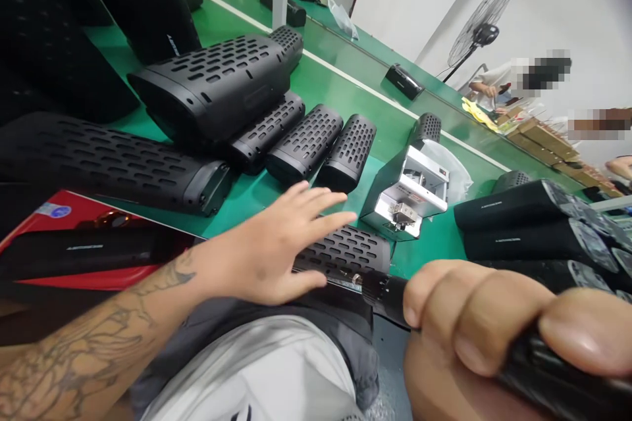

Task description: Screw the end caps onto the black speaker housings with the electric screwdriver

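My left hand [276, 243] is open, fingers spread, over the left end of a black perforated housing [353, 250] at the near edge of the bench. Whether the palm touches it I cannot tell. In the right foreground, my right hand [484, 316] is wrapped round a black electric screwdriver [388, 296]. Its tip points left, close to the front edge of that housing. Just beyond the housing stands a silver and black screw feeder [412, 194]. Part of the housing is hidden behind my left hand.
Several more perforated housings [306, 141] lie on the green bench [390, 135], a larger one [217, 79] among them. Black units [518, 207] are stacked at the right. A red box [37, 227] sits at the left. Across the bench, a person [494, 85] works near a fan [481, 23].
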A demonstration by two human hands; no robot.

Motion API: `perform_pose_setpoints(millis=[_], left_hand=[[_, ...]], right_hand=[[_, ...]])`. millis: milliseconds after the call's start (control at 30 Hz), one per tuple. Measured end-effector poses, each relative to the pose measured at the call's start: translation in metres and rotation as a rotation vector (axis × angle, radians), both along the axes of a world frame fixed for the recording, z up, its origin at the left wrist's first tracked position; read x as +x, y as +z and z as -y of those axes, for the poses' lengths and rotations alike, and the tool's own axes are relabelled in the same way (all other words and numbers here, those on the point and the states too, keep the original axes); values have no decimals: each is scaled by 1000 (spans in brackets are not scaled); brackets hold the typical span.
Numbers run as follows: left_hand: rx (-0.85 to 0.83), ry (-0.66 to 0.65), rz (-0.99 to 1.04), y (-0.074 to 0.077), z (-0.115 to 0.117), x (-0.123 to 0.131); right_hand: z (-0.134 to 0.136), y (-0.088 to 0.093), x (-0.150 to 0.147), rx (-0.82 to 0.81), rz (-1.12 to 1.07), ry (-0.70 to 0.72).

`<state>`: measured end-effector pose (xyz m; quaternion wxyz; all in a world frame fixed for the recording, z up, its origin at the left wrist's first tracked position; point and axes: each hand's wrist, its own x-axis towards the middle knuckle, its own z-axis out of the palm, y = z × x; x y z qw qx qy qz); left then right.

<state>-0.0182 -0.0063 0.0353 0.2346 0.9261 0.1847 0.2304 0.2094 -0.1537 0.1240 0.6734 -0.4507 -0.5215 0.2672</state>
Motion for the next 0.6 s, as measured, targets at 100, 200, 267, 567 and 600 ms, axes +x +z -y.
perform_pose_setpoints(millis=[100, 200, 267, 567, 600], left_hand=[[72, 54, -130, -8, -13, -10], [47, 26, -165, -18, -18, -9], [46, 21, -147, -23, -18, -7], [34, 8, -86, -31, -17, -7], [36, 8, -85, -32, -17, -7]], right_hand=[[-18, -2, -7, 32, -42, 95], [-24, -10, -9, 25, -23, 203], [-25, -15, -10, 21, -31, 199], [-32, -22, -21, -28, -16, 199], [-32, -21, -22, -28, -9, 197]])
